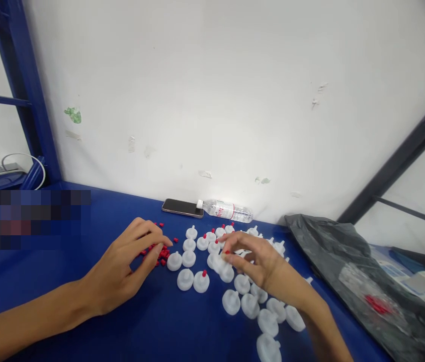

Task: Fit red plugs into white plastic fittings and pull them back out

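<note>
Several white round plastic caps (185, 279) lie spread over the blue table (152, 327); some carry a small red plug on top. A little heap of loose red plugs (162, 253) lies left of them. My left hand (127, 266) rests over that heap, thumb and fingertips pinched together at the red plugs. My right hand (252, 259) hovers over the middle of the caps, fingers curled around one white cap (223, 257) with a red plug at its tip.
A phone (182, 207) and a lying plastic water bottle (227, 210) sit against the white wall. A crumpled grey plastic bag (351, 271) with red pieces inside lies at the right. A blue frame post stands at the far left.
</note>
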Motion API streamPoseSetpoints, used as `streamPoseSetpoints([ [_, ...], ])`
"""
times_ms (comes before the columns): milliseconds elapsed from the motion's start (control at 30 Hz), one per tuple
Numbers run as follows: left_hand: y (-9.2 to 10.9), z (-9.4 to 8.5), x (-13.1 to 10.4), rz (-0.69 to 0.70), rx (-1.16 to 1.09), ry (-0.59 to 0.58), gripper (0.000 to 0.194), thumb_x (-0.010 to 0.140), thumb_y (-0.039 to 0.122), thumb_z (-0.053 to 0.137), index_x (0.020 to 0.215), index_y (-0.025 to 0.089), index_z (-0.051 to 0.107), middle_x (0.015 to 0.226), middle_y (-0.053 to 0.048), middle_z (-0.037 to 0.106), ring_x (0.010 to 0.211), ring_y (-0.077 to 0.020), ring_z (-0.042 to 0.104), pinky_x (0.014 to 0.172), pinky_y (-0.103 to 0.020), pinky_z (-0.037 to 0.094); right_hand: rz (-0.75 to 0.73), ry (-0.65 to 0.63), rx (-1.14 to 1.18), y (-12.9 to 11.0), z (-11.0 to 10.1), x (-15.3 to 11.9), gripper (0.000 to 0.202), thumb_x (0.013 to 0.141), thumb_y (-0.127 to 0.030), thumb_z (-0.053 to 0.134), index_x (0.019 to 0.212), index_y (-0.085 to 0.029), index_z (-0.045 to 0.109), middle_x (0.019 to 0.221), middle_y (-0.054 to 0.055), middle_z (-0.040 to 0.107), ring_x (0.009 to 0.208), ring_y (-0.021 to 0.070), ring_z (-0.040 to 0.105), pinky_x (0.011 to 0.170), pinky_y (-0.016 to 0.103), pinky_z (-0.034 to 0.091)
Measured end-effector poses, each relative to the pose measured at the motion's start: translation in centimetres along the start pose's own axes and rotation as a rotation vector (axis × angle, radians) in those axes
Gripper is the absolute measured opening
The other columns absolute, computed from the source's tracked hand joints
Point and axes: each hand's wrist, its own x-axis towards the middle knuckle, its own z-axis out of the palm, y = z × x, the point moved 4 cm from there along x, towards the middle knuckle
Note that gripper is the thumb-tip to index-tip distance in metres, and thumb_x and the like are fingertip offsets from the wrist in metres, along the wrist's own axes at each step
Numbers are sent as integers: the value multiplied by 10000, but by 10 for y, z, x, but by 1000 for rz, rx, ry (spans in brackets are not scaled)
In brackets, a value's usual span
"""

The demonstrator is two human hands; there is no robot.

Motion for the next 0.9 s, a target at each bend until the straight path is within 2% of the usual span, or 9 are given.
streamPoseSetpoints([
  [67, 5, 0, -1, 38, -12, 12, 302, 1096, 112, 479, 1169, 300, 703, 1059, -4, 702, 1010, -211, 604, 921, -352, 516, 21, 16, 93, -2, 0, 1, 184, 1090, -470, 615, 1061, -289, 618, 1413, 53, 728, 1147, 213, 745, 938, 374, 603],
  [100, 7, 0, -1, 56, -14, 12, 311, 1097, 103, 471, 1176, 305, 693, 1054, -4, 699, 1003, -210, 606, 921, -356, 522, 32, 14, 123, -3, 2, 1, 197, 1104, -486, 586, 1072, -292, 583, 1418, 54, 725, 1152, 210, 744, 973, 386, 590],
  [267, 12, 3, -5, 156, -25, -21, 353, 1077, 58, 469, 1247, 299, 664, 1054, -40, 706, 1010, -231, 621, 895, -389, 566, 9, 20, 40, -11, 22, 6, 240, 1097, -540, 579, 1143, -307, 609, 1089, -9, 774, 999, 208, 690, 944, 383, 517],
  [333, 13, 3, -7, 201, -17, -33, 346, 1064, 62, 510, 1282, 286, 658, 1050, -57, 708, 1001, -242, 626, 868, -400, 581, 21, -3, 16, -13, 33, 7, 307, 1050, -561, 661, 1262, -341, 627, 997, -36, 758, 946, 214, 655, 893, 374, 492],
  [433, 18, 5, -9, 267, 15, -68, 311, 1060, 120, 582, 1326, 267, 644, 1043, -72, 714, 959, -251, 634, 846, -415, 595, 35, -81, 66, -19, 47, 6, 536, 958, -565, 794, 1423, -398, 586, 921, -65, 744, 908, 210, 636, 869, 356, 480],
  [600, 28, 10, -11, 359, 111, -133, 187, 1102, 284, 600, 1281, 253, 642, 1028, -88, 733, 925, -278, 642, 834, -450, 600, 20, -197, 177, -32, 66, 8, 777, 798, -553, 944, 1481, -403, 608, 852, -79, 728, 796, 177, 637, 784, 294, 509],
  [733, 31, 14, -13, 453, 192, -184, 117, 1090, 149, 555, 1101, 237, 633, 916, -50, 722, 833, -255, 606, 769, -441, 554, -17, -182, 218, -35, 70, 9, 625, 785, -563, 950, 1354, -389, 758, 822, -73, 742, 746, 162, 667, 759, 274, 540],
  [833, 29, 15, -12, 405, 160, -251, 175, 1032, 99, 517, 966, 252, 571, 837, -31, 656, 721, -241, 530, 648, -427, 484, -120, -121, 165, -36, 69, 8, 331, 821, -534, 936, 1091, -353, 875, 803, -53, 776, 737, 164, 693, 767, 274, 550],
  [900, 27, 16, -12, 349, 89, -270, 206, 1018, 99, 477, 906, 265, 524, 794, -18, 616, 687, -239, 512, 613, -419, 455, -167, -73, 64, -36, 69, 7, 182, 838, -483, 935, 929, -333, 889, 738, -52, 767, 683, 160, 684, 716, 275, 540],
])
